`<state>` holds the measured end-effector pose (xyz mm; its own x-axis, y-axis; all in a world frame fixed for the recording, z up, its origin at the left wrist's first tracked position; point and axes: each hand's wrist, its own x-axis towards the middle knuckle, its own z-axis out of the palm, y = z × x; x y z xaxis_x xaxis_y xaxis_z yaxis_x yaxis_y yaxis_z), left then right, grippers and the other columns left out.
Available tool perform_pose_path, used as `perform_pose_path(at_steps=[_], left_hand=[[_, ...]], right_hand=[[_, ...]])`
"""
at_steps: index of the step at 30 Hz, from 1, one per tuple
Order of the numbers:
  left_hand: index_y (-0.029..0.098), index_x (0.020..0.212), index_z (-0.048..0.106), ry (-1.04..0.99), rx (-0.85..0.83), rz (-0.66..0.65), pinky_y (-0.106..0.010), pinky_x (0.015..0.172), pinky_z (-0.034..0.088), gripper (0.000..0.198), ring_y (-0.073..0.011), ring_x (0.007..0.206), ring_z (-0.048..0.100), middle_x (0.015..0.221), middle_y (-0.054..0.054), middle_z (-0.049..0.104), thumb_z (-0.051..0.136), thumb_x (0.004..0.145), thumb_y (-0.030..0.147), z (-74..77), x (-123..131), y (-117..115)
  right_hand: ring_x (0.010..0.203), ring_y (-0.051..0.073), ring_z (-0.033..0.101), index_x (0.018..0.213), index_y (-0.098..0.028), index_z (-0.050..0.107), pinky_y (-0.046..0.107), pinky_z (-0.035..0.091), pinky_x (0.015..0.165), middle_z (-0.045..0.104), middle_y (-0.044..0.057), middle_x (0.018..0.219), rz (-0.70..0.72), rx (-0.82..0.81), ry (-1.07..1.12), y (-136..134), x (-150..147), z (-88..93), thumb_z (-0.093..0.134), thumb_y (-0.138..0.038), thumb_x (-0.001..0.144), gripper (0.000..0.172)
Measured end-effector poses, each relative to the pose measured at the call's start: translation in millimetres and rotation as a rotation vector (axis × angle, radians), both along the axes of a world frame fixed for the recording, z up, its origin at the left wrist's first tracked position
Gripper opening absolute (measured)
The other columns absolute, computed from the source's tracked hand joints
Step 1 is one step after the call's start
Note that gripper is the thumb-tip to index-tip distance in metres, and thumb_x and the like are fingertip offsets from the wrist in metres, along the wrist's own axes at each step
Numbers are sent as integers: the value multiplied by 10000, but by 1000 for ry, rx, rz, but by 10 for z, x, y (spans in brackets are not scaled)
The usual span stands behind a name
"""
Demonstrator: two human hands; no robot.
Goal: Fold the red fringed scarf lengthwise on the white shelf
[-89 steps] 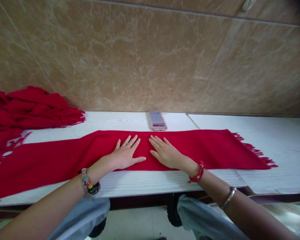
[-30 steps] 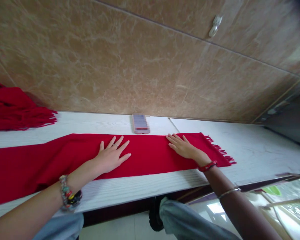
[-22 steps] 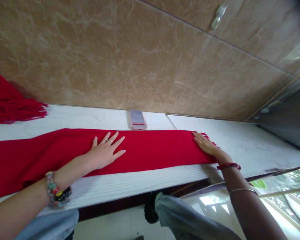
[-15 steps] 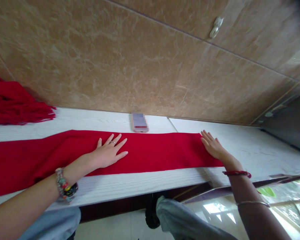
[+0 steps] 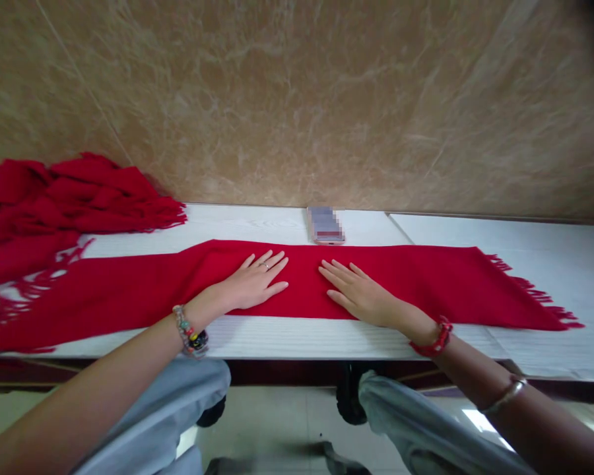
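A long red scarf (image 5: pixel 435 284) with fringed ends lies stretched out along a narrow white ledge. My left hand (image 5: pixel 252 284) rests flat on its middle, fingers spread. To the right of it, my right hand (image 5: pixel 359 290) also lies palm down on the cloth, fingers stretched out. Neither hand grips anything. The scarf looks mostly smooth, with a faint crease by my left wrist. Its right fringe runs at a slant, while its left fringe spreads near the frame's left edge.
A crumpled heap of red fringed cloth (image 5: pixel 79 198) sits at the back left against the brown marbled wall (image 5: pixel 297 99). A phone (image 5: pixel 325 224) lies behind the scarf. The white ledge (image 5: pixel 287 340) ends just before my knees.
My right hand has moved left from the scarf's right end to its middle. My left hand stays in about the same place on the cloth. The view has shifted left.
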<state>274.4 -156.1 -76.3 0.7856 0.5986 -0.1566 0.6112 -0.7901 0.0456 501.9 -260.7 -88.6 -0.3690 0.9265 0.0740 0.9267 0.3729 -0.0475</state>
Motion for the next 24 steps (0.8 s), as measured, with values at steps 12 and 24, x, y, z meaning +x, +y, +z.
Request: perform_pose_path(at_steps=[12, 24], left_hand=[[111, 1372, 231, 170, 207, 358, -452, 1039, 121, 584, -270, 1321, 83, 1441, -105, 158, 247, 894, 447, 152, -683, 166], [265, 1390, 136, -16, -93, -34, -420, 1050, 75, 599, -231, 1329, 45, 1456, -26, 67, 257, 868, 534, 5, -291, -216]], right_hand=[[1307, 222, 143, 1382, -155, 192, 478, 219, 1027, 191, 94, 1432, 3, -24, -14, 0, 69, -24, 174, -395, 920, 521], [1312, 246, 111, 1387, -173, 176, 520, 191, 1025, 188, 92, 1432, 58, 24, 16, 0, -362, 90, 244, -444, 902, 559]])
